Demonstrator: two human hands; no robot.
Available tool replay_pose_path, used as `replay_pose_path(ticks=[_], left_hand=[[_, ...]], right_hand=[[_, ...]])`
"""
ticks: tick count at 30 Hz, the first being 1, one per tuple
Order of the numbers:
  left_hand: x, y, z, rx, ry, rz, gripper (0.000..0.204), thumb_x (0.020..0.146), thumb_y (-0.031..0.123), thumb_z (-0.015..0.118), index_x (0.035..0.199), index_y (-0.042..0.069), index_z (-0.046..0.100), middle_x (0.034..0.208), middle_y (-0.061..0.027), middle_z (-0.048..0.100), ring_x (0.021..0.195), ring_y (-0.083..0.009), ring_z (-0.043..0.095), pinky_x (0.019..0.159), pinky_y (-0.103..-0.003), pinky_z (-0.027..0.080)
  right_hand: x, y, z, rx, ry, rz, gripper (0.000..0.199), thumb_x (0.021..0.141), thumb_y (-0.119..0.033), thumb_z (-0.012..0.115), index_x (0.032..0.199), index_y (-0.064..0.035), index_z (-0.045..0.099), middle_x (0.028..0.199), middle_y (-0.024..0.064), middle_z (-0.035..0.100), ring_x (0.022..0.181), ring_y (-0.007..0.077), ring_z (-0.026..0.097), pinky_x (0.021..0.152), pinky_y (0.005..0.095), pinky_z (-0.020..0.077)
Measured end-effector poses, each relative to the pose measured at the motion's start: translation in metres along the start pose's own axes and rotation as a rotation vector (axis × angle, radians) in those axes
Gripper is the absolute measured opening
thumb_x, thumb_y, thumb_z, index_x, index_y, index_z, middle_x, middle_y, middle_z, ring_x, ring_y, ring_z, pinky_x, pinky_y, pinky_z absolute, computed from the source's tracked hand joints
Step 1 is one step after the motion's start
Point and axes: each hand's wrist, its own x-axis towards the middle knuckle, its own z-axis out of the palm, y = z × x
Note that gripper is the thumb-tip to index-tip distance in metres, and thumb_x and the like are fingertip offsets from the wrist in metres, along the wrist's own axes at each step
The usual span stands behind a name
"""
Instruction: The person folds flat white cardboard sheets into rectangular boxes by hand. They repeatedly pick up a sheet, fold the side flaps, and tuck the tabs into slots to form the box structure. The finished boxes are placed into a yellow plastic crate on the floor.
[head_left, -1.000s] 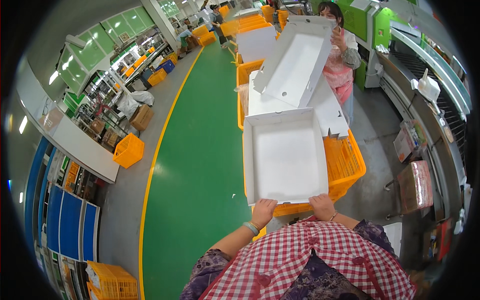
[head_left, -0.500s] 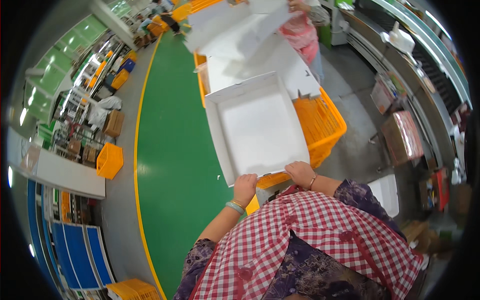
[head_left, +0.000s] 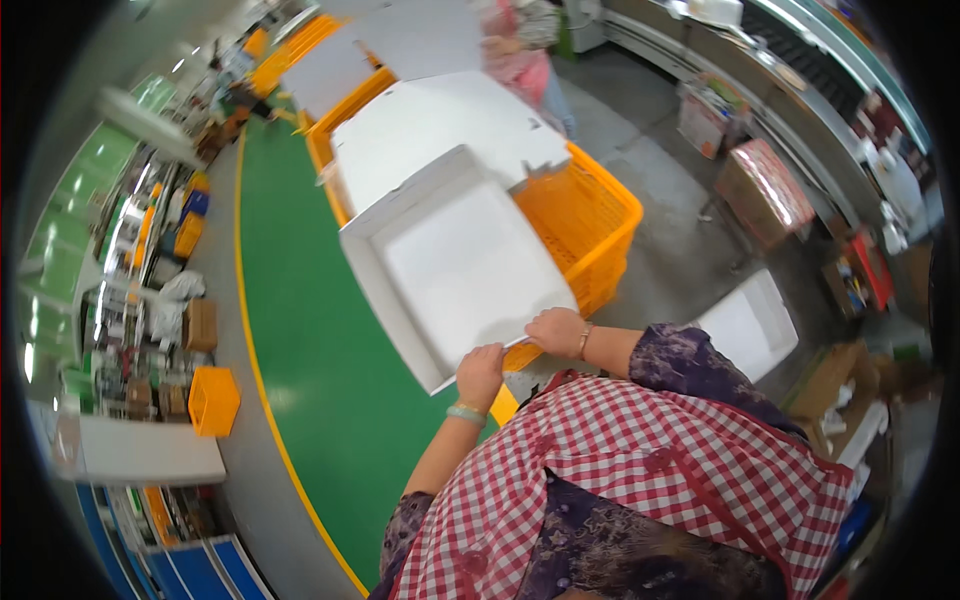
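I hold a shallow white cardboard box tray (head_left: 455,265) by its near edge, over an orange plastic crate (head_left: 590,215). My left hand (head_left: 480,372) grips the near left corner, a pale green bangle on its wrist. My right hand (head_left: 556,330) grips the near edge further right, a thin bracelet on its wrist. The tray is open side up and tilted to the left. Behind it a flat white cardboard sheet (head_left: 435,115) lies across the crate.
More white sheets and orange crates (head_left: 330,60) stretch away along the green floor strip (head_left: 300,330). A person in pink (head_left: 520,55) stands at the far end. A white tray (head_left: 750,325) lies on the floor to my right; boxes (head_left: 765,190) and a small orange crate (head_left: 213,400) stand around.
The view has swung left and the tray now tilts more toward the left. Both hands keep their grip on its near edge.
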Motion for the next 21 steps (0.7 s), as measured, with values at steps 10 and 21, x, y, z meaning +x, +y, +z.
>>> replay_pose_path(ticks=[10, 21], left_hand=[[-0.059, -0.059, -0.075, -0.070, 0.403, -0.643, 0.055, 0.094, 0.024, 0.056, 0.136, -0.006, 0.037, 0.133, -0.0239, 0.044, 0.121, -0.0350, 0.045, 0.102, -0.045, 0.037], [0.024, -0.005, -0.011, -0.774, -0.223, -0.487, 0.047, 0.098, 0.021, 0.050, 0.134, -0.007, 0.040, 0.135, -0.0198, 0.047, 0.120, -0.0273, 0.049, 0.099, -0.037, 0.041]], right_hand=[[-0.066, -0.024, 0.002, -0.065, 0.003, 0.229, 0.003, 0.076, -0.015, 0.056, 0.076, -0.0125, 0.056, 0.072, 0.0025, 0.059, 0.074, 0.0219, 0.061, 0.067, 0.0347, 0.0481], [-0.203, -0.035, -0.036, -0.132, 0.319, 0.786, 0.009, 0.075, -0.014, 0.054, 0.082, -0.0118, 0.060, 0.075, 0.0052, 0.062, 0.076, 0.0245, 0.061, 0.068, 0.0378, 0.0490]])
